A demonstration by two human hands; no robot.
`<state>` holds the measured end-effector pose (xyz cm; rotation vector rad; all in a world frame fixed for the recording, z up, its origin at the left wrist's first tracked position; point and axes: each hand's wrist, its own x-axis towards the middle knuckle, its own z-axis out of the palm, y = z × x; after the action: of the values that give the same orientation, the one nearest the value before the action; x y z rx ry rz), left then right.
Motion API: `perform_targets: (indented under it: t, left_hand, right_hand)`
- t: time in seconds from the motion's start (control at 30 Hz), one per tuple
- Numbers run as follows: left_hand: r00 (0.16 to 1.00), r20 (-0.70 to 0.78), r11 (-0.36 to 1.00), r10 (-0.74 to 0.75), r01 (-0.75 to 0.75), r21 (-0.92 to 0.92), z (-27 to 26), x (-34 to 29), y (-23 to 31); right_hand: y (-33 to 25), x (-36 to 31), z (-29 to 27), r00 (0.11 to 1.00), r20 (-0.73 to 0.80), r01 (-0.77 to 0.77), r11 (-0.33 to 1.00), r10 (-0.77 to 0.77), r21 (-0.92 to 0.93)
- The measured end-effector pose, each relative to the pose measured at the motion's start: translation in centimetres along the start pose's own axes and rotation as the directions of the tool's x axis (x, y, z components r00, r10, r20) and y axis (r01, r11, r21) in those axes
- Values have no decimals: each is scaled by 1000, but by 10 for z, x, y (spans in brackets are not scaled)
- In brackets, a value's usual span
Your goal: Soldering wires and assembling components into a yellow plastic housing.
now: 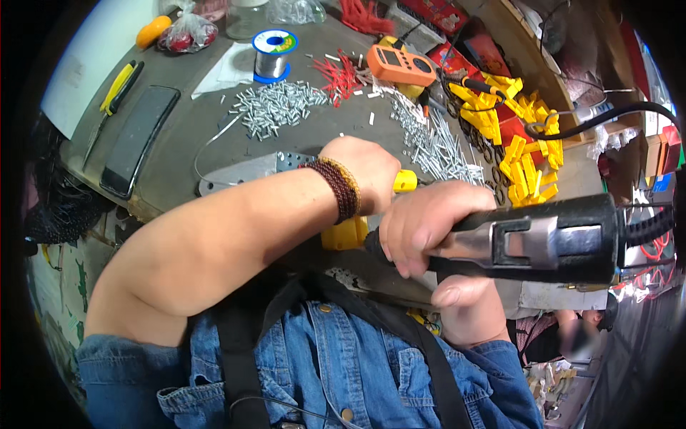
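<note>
My left hand point(363, 166), with beaded bracelets at the wrist, is curled over a yellow plastic part point(346, 234). Yellow shows on both sides of the hand, while most of its fingertips are hidden. Wrapped round a black corded electric screwdriver point(572, 247) with a metal lever is my right hand point(441, 220). The tool lies sideways, its tip end close to the yellow part and its cord running off right. A grey metal plate with holes point(246, 174) lies just beyond my left forearm.
Behind my hands lie small metal sleeves point(277, 107), long screws point(446, 150) and red wire pieces point(343, 75). A solder spool point(271, 61) and an orange multimeter point(401, 66) stand farther back. Yellow parts point(529, 168) are heaped right; a phone point(139, 139) lies left.
</note>
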<state>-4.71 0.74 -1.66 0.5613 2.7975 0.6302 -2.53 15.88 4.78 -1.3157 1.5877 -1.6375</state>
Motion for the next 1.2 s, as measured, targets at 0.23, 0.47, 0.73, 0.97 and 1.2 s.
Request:
perform_targets:
  t: [0.23, 0.47, 0.73, 0.97, 1.2]
  left_hand:
    - [998, -54, 999, -30, 29, -22, 12, 1, -4]
    - [996, -80, 999, 48, -49, -16, 6, 4, -2]
    - [1000, -15, 999, 14, -14, -37, 2, 1, 3]
    - [1000, -19, 999, 13, -13, -41, 5, 2, 0]
    - [995, -96, 999, 14, -17, -30, 8, -1, -4]
  right_hand:
    - [-6, 25, 28, 954, -32, 298, 931, -298, 212]
    - [17, 28, 24, 971, 3, 218, 883, -241, 415]
    - [22, 30, 21, 965, -5, 235, 861, -261, 451]
    - [16, 24, 31, 974, -94, 225, 885, -205, 407]
    - [9, 26, 28, 981, 66, 157, 952, -180, 261]
